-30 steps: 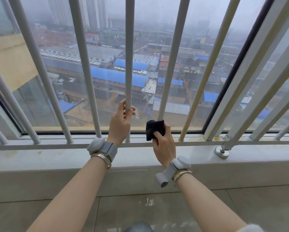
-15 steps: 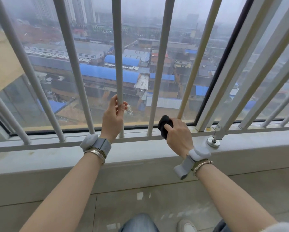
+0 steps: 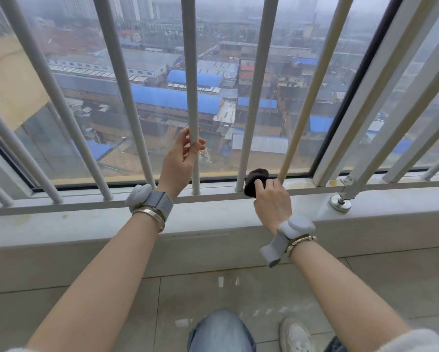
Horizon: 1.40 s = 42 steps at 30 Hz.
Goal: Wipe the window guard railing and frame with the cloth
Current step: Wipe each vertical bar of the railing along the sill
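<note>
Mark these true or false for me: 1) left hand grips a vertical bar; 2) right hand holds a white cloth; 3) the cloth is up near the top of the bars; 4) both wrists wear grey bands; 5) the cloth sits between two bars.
1) True: the left hand curls round a vertical bar.
2) False: the right hand pinches a black cloth.
3) False: the cloth is low, at the bottom rail.
4) True: a grey band on the left wrist and on the right wrist.
5) True: it lies between two bars' feet, by the yellowish bar.
</note>
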Tool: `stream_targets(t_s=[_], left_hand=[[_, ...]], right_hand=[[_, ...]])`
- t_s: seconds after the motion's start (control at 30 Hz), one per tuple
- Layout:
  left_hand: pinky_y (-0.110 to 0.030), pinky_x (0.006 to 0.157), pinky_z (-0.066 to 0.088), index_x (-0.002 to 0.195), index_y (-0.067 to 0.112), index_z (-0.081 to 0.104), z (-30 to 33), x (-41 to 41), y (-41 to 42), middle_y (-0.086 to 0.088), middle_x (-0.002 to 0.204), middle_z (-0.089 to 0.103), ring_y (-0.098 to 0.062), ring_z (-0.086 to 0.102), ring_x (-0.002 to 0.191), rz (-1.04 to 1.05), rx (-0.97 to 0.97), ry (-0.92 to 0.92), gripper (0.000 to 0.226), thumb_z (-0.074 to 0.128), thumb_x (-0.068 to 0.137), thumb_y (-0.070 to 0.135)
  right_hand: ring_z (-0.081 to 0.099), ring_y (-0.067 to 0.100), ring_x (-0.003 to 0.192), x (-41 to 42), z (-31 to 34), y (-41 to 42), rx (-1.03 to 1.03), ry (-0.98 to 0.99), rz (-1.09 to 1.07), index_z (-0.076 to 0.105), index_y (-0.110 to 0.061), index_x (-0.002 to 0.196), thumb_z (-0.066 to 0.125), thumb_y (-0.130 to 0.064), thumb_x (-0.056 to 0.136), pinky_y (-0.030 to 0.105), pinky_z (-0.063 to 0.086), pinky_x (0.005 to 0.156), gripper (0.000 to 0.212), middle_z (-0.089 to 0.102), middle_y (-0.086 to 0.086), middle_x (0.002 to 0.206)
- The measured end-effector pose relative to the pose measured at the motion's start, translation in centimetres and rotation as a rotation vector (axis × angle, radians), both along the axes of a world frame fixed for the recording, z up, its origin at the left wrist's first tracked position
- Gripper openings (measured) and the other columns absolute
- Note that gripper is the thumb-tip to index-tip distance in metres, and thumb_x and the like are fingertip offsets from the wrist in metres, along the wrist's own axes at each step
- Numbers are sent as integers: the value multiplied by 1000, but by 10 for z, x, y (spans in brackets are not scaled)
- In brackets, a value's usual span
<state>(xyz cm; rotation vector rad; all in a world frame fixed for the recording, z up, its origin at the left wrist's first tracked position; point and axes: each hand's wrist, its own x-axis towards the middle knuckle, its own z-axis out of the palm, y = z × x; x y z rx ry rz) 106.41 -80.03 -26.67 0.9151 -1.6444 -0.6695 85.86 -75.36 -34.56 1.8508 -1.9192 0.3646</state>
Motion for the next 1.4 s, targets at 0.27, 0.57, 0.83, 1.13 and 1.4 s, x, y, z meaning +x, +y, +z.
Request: stream_targets(t_s=[0.27, 0.57, 0.83, 1.13, 1.4], left_hand=[[-12, 78, 47, 125, 11, 45, -4, -3, -2, 5, 97, 62, -2, 62, 88, 61, -27, -20, 27, 42, 98, 15], [-27, 91, 44, 118, 15, 47, -32, -29, 23, -4, 115, 44, -16, 46, 106, 341, -443, -7, 30, 44, 91, 1], [-30, 92, 47, 134, 12, 38, -37, -72, 20, -4, 122, 51, -15, 53, 109, -42, -17, -119, 44, 52, 94, 19], [-27, 81, 50, 127, 9, 39, -39, -100, -3, 2, 99, 62, -12, 63, 90, -104, 31, -63, 30, 38, 99, 20], [-19, 73, 51, 125, 10, 42, -47, -97, -11, 9, 89, 61, -8, 64, 82, -113, -12, -48, 29, 42, 98, 19]], right_hand=[[58, 31, 63, -27, 0, 10, 73, 53, 102, 66, -6, 83, 76, 4, 49, 32, 48, 48, 36, 60, 13, 70], [45, 31, 106, 1, 9, -16, 269, -88, 97, 53, -12, 116, 47, -15, 88, 36, 37, 89, 28, 54, 12, 114], [57, 29, 72, -57, 15, 29, 186, 34, 218, 64, -7, 86, 69, -7, 67, 29, 40, 49, 20, 62, 12, 76], [44, 42, 113, -102, 26, 21, -43, -304, -39, 52, 0, 123, 58, -9, 84, 48, 46, 83, 40, 43, 22, 136], [61, 31, 92, -114, -17, 2, -49, 4, -4, 66, -14, 109, 68, -20, 74, 37, 52, 68, 35, 64, 9, 117]])
